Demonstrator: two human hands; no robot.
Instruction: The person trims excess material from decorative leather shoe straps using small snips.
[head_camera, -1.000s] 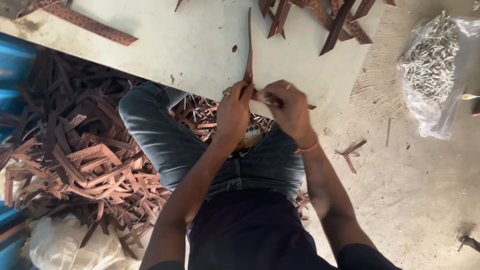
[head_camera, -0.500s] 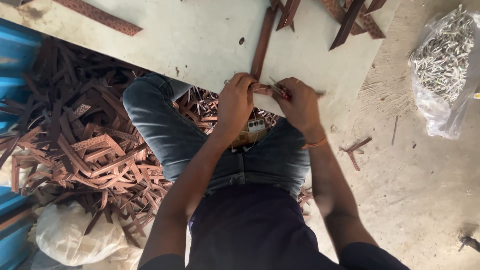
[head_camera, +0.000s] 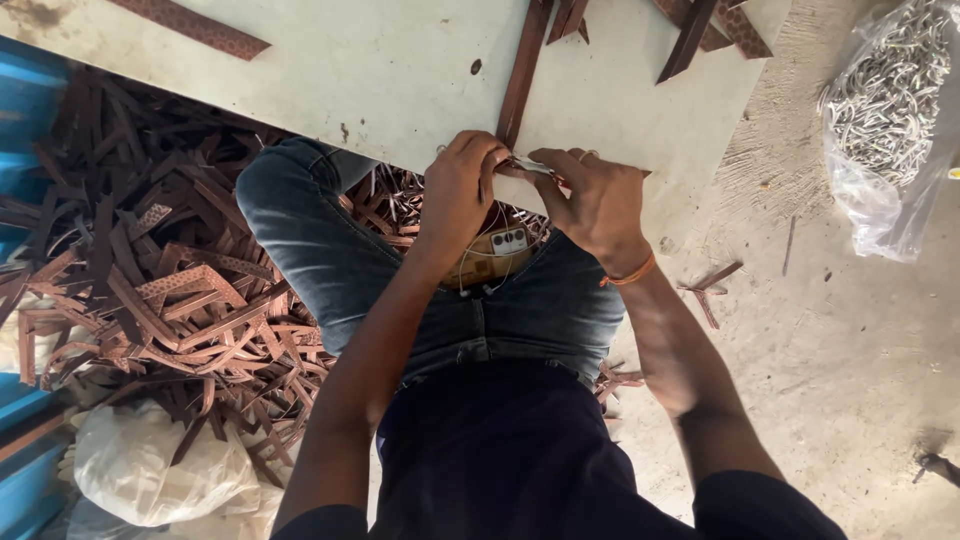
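Single head-worn view, looking steeply down, close over lap and board (head_camera: 380, 90) edge, floor (head_camera: 850, 350) at right

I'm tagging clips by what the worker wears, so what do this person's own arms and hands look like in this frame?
Both forearms are bare, with no gloves on the left hand or the right hand. Dark short sleeves cover only the upper arms at the picture's lower edge. A thin orange band circles the right wrist. There may be a ring on a right finger, but it is too small to tell.
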